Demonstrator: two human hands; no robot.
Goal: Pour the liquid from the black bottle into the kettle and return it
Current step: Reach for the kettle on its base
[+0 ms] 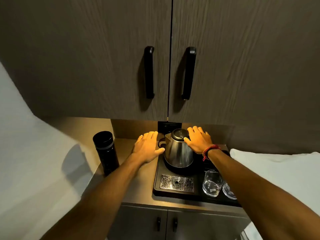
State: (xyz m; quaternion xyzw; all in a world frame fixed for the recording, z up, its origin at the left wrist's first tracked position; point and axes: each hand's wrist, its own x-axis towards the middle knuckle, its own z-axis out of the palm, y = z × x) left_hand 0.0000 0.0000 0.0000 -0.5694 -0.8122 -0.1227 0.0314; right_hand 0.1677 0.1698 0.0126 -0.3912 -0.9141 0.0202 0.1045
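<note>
A steel kettle (178, 149) with a dark lid stands on its round base at the back of a black tray (156, 184). The lid is down. My left hand (147, 146) hovers flat just left of the kettle, fingers spread, its thumb near the kettle's side. My right hand (199, 140) reaches over the kettle's right side, with the thumb touching the lid's edge and the fingers apart. The black bottle (106, 151) stands upright and capped on the counter at the far left, apart from both hands.
Two clear glasses (212, 183) stand on the tray's right part, next to a perforated metal drip grate (176, 183). Closed upper cabinet doors with black handles (149, 71) hang low over the counter. A wall socket (169, 126) sits behind the kettle. White bedding (277, 167) lies to the right.
</note>
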